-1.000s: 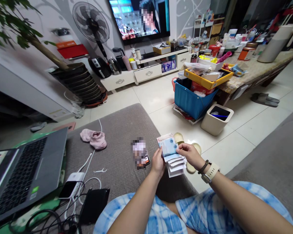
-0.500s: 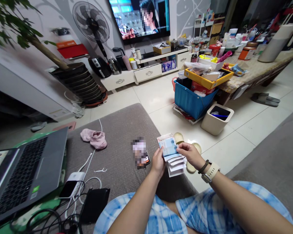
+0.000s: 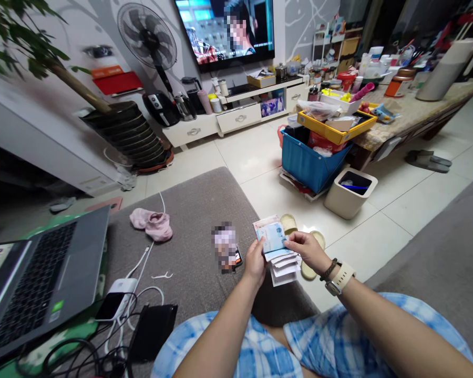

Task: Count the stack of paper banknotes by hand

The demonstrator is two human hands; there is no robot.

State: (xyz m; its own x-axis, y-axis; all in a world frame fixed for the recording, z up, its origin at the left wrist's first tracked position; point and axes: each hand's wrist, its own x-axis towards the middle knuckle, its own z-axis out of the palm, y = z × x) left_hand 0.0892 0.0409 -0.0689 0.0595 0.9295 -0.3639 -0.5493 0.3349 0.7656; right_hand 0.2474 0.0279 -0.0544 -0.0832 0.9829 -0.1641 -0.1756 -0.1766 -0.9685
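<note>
A small stack of banknotes (image 3: 271, 237), blue on top with a pinkish one behind, is in my hands above the sofa's edge. My left hand (image 3: 255, 262) grips the stack at its left side, thumb on top. With thumb and fingers pinched, my right hand (image 3: 305, 249) holds the right edge of a blue note; a watch and a bracelet are on that wrist. White folded paper strips (image 3: 284, 269) hang below the notes, and how they are held is hidden. To the left, a phone (image 3: 232, 257) lies on the grey sofa seat (image 3: 197, 210).
A laptop (image 3: 43, 278), pink socks (image 3: 152, 223), a white power bank (image 3: 118, 296), cables and a black wallet-like case (image 3: 153, 332) lie leftward. Pale slippers (image 3: 309, 270) are on the floor beyond my hands. A bin (image 3: 349, 197) and a blue crate (image 3: 311, 160) stand farther right.
My right fingers have shifted very slightly left along the blue note, whose right side looks a little bent. My left hand stays in place. The television picture has changed slightly.
</note>
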